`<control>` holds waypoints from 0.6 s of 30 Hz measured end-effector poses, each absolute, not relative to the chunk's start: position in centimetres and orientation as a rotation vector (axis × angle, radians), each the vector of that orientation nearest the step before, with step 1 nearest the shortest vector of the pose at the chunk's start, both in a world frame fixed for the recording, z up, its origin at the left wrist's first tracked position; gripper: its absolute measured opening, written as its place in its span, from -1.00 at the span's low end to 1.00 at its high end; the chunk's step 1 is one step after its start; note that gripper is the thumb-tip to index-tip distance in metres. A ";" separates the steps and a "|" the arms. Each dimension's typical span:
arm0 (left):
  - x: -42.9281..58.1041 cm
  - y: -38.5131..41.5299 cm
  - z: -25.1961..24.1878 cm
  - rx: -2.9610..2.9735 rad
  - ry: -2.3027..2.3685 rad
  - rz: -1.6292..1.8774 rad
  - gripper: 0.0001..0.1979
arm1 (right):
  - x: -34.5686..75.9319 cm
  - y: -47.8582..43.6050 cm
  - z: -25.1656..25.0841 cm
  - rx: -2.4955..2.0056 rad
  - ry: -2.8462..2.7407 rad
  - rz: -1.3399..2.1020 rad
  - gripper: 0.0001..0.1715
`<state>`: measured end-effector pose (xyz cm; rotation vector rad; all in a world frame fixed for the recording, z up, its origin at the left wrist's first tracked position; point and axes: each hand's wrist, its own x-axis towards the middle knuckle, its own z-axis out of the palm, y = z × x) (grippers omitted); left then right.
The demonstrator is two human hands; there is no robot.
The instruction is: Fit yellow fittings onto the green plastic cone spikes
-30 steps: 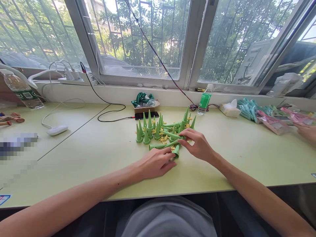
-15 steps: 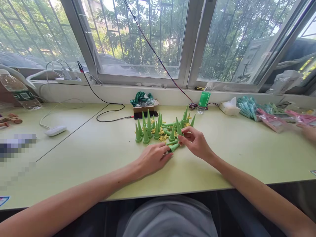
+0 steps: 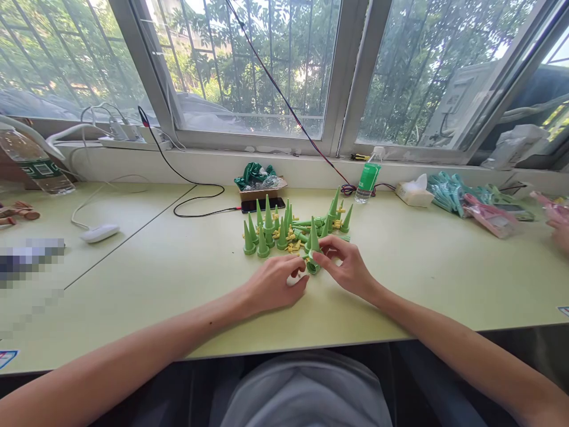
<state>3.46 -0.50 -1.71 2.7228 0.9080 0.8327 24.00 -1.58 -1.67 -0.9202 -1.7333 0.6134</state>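
A cluster of green plastic cones point(image 3: 267, 234) stands and lies on the pale green table point(image 3: 186, 279), mixed with small yellow pieces point(image 3: 293, 246). My right hand point(image 3: 349, 267) pinches one green cone point(image 3: 313, 252) upright by its lower part, just in front of the cluster. My left hand point(image 3: 273, 283) is curled at the cone's base, its fingertips touching it from the left; whether they hold a small piece I cannot make out.
A phone point(image 3: 262, 205) and a small box with green bags point(image 3: 258, 181) lie behind the cluster. A green bottle point(image 3: 368, 181), tissue pack point(image 3: 413, 191), teal and pink packets point(image 3: 462, 198) sit right; another person's hand point(image 3: 560, 228) far right. A cable, white mouse point(image 3: 98, 232), water bottle point(image 3: 33, 163) sit left.
My right hand has lifted a cone that lay flat and turned it upright, drawing it nearer to me. My left hand has closed in on its base.
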 end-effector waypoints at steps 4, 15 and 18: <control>2.9 -0.5 -1.2 2.481 0.911 1.133 -0.89 | 23.3 -1.8 -1.8 -0.899 -1.822 0.438 -0.77; 2.7 0.1 -1.4 2.275 0.964 1.165 -0.73 | 22.5 -1.3 -2.4 -0.811 -2.078 0.286 -0.61; 2.1 0.6 -0.9 2.344 0.950 1.107 -0.74 | 22.5 -1.3 -2.5 -0.861 -2.155 0.213 -0.56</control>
